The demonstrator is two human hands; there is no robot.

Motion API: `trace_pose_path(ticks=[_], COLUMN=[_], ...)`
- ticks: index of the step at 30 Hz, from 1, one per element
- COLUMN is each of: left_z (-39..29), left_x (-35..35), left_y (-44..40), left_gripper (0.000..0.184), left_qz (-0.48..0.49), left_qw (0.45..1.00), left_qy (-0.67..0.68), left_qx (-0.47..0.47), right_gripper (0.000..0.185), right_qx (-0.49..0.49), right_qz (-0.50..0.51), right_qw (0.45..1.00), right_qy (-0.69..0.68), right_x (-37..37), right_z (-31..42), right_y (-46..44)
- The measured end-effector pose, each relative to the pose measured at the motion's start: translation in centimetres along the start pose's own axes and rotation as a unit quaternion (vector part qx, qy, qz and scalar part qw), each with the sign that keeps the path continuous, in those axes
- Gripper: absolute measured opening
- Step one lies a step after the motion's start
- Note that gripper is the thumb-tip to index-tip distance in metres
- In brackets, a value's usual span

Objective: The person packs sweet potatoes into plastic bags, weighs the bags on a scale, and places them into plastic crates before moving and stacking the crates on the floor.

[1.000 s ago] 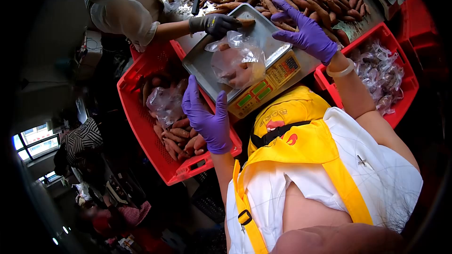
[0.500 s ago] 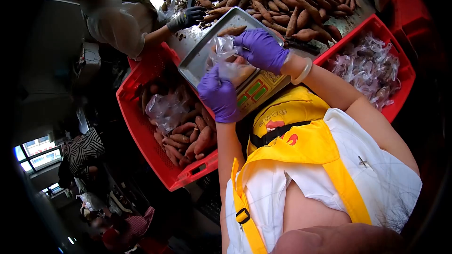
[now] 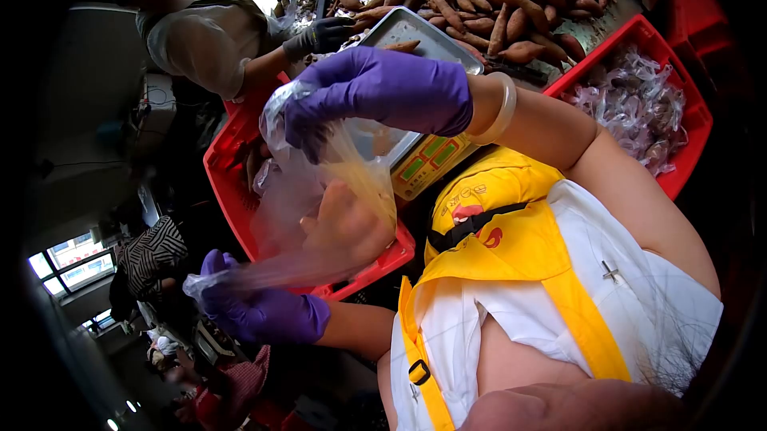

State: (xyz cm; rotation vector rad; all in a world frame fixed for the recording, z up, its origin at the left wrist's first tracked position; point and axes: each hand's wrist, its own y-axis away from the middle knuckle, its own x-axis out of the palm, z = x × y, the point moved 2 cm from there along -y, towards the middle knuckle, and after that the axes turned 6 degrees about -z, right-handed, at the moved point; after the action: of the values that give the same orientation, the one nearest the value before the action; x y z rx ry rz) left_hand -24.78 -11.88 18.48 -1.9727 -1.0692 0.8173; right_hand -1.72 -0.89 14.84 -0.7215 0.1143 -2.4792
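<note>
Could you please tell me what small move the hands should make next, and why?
Probably bring the left hand toward the right hand to gather the edges of the plastic bag. Each hand has a grip on a separate part of it, the film is spread wide between them, and the sweet potatoes are inside, so drawing the edges together would likely help keep them in.

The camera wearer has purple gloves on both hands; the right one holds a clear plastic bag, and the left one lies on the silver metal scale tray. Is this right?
Not quite: the head view shows the purple-gloved left hand away from the silver metal scale tray, holding the clear plastic bag too. The purple-gloved right hand does hold it.
</note>
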Motion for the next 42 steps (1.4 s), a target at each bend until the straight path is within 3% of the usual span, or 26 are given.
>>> trace_pose_path(ticks=[1, 3, 5, 7, 18, 23, 24, 29, 31, 32, 36, 42], left_z=[-0.3, 0.9, 1.1, 1.5, 1.8, 1.8, 1.5, 2.3, 1.9, 1.9, 0.3, -0.1], left_x=[-0.9, -2.5, -3.6, -4.5, -3.5, -1.8, -1.2, 2.4, 4.6, 5.8, 8.0, 8.6], left_y=[0.0, 0.3, 0.4, 0.5, 0.3, 0.2, 0.1, 0.0, 0.2, 0.5, 1.6, 1.6], left_gripper=[0.028, 0.032, 0.036, 0.035, 0.034, 0.032, 0.033, 0.032, 0.030, 0.027, 0.026, 0.029], left_qz=[0.039, -0.010, -0.007, -0.055, 0.005, 0.050, 0.049, 0.138, 0.168, 0.177, 0.223, 0.202], left_qw=[0.977, 0.999, 1.000, 0.990, 0.995, 0.992, 0.975, 0.919, 0.932, 0.914, 0.912, 0.906], left_qy=[-0.154, 0.043, -0.005, 0.087, 0.066, 0.100, 0.179, 0.309, 0.248, 0.308, 0.273, 0.300], left_qx=[0.142, -0.023, -0.019, -0.092, -0.070, -0.057, -0.122, -0.200, -0.205, -0.197, -0.208, -0.220], right_gripper=[0.021, 0.020, 0.020, 0.020, 0.015, 0.020, 0.021, 0.022, 0.021, 0.020, 0.023, 0.025], right_qx=[0.034, 0.070, 0.069, 0.080, 0.096, 0.027, 0.035, -0.013, -0.031, -0.042, -0.094, -0.121], right_qz=[0.013, 0.039, 0.022, 0.029, -0.022, -0.034, -0.046, -0.077, -0.168, -0.181, -0.183, -0.197], right_qw=[0.999, 0.997, 0.997, 0.996, 0.995, 0.999, 0.998, 0.997, 0.984, 0.982, 0.977, 0.969], right_qy=[-0.009, -0.004, 0.021, 0.015, -0.025, -0.026, -0.030, 0.020, 0.039, 0.019, 0.064, 0.092], right_x=[0.5, 1.4, 2.0, 2.0, 0.1, -0.7, -1.0, -5.5, -7.1, -7.8, -10.6, -10.9], right_z=[-0.6, -0.8, -1.3, -1.7, -0.9, -0.3, -0.3, 0.0, 0.2, 0.4, 1.4, 2.3], right_y=[-0.1, -0.1, -0.3, -0.5, 0.0, 1.0, 1.3, 2.5, 3.0, 3.2, 4.7, 6.3])
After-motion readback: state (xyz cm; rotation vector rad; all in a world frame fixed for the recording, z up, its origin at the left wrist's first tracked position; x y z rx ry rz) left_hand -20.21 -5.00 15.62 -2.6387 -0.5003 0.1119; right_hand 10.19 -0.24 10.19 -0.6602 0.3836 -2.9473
